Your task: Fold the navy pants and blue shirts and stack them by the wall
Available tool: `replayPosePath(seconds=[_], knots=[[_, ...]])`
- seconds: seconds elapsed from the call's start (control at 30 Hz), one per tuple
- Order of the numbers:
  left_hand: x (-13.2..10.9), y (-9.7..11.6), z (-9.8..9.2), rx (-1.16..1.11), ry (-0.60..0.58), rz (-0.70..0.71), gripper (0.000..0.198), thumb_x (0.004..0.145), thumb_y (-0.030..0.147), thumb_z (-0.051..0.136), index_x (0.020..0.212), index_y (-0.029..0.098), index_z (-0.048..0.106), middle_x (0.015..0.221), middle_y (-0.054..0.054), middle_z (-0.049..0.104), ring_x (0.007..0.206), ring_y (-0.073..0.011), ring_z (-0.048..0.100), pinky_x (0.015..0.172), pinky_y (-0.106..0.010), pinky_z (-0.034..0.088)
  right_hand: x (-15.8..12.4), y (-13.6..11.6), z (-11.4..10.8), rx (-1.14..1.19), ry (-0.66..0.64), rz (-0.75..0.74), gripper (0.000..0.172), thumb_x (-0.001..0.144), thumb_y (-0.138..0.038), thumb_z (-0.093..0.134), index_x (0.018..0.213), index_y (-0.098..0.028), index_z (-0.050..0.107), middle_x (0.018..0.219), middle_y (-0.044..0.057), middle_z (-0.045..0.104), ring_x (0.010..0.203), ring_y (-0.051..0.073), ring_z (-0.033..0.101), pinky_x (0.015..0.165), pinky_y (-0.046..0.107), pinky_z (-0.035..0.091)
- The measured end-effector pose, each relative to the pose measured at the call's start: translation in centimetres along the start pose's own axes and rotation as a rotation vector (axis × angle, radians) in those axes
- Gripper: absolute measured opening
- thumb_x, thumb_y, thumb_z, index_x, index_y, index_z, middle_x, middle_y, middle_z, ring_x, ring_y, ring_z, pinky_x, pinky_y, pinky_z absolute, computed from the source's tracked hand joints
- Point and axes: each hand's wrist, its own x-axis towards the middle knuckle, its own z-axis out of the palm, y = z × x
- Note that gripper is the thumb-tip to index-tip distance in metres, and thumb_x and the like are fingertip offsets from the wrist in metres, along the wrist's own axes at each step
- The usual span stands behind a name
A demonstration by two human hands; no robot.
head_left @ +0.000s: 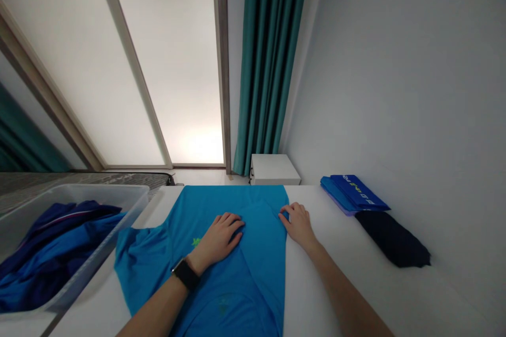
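A bright blue T-shirt (pixel 233 253) lies on the white table (pixel 332 279), its right side folded inward over the middle and its left sleeve spread out. My left hand (pixel 221 239), with a dark watch on the wrist, rests on the fabric near the centre, fingers apart. At the shirt's right edge, my right hand (pixel 296 221) has its thumb and index finger closed on the cloth. The neckline is toward me, near the bottom of the view.
On the left stands a translucent plastic bin (pixel 138 200) with blue and navy clothes (pixel 59 253). Folded blue garments (pixel 351 193) and a dark folded cloth (pixel 393 239) lie at the right by the wall. A white cabinet (pixel 274 168) is beyond the table.
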Motion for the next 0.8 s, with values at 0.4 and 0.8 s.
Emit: replayPosePath(seconds=[0.4, 0.8], knots=[[0.1, 0.1, -0.1, -0.002, -0.004, -0.004, 0.027, 0.097, 0.029, 0.049, 0.122, 0.025, 0.059, 0.123, -0.006, 0.059, 0.111, -0.0238, 0.054, 0.095, -0.042, 0.043, 0.1, 0.0, 0.8, -0.002, 0.002, -0.013, 0.011, 0.092, -0.029, 0.052, 0.089, -0.022, 0.060, 0.099, 0.006, 0.057, 0.098, 0.023, 0.052, 0.083, 0.034, 0.038], [0.0, -0.1, 0.1, -0.014, -0.008, -0.003, 0.028, 0.097, 0.029, 0.047, 0.123, 0.026, 0.058, 0.124, -0.006, 0.059, 0.112, -0.0243, 0.053, 0.095, -0.043, 0.043, -0.2, 0.9, -0.1, 0.056, 0.072, 0.060, 0.024, 0.094, -0.023, 0.040, 0.101, -0.021, 0.064, 0.102, 0.009, 0.063, 0.100, 0.023, 0.056, 0.087, 0.035, 0.043]])
